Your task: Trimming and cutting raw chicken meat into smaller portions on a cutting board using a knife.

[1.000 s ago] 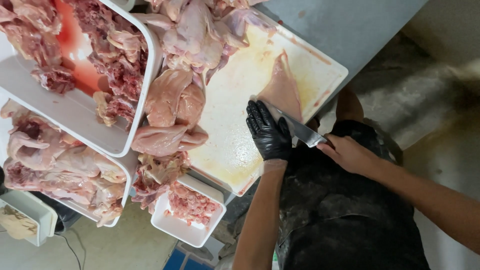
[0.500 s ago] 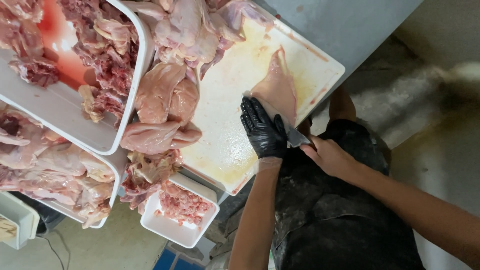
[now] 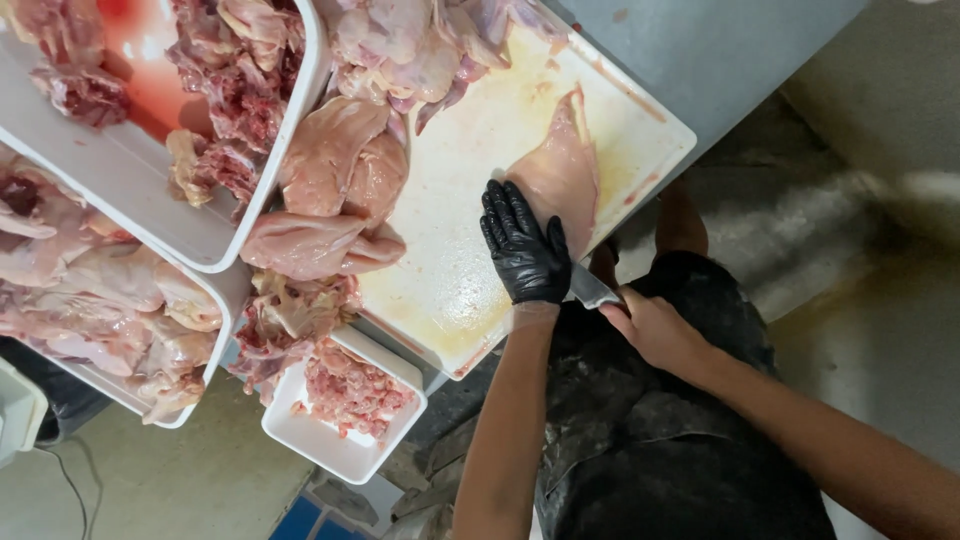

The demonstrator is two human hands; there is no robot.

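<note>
A pale raw chicken breast [image 3: 562, 165] lies on the white cutting board [image 3: 470, 270]. My left hand [image 3: 523, 247], in a black glove, presses flat on the near end of the breast and holds it down. My right hand [image 3: 650, 325], bare, grips the handle of a knife [image 3: 591, 288] just off the board's near edge. Only a short stretch of blade shows; its tip is hidden beneath the gloved hand, at the meat.
Raw chicken pieces [image 3: 335, 190] are piled at the board's left. A white tray [image 3: 150, 200] holds bony cuts, another tray [image 3: 110, 380] holds pale pieces, and a small white tray [image 3: 330, 450] holds meat trimmings. Grey table [image 3: 700, 50]; concrete floor on the right.
The knife blade has slid further in under my gloved left hand, so less of it shows. My left hand stays pressed on the breast.
</note>
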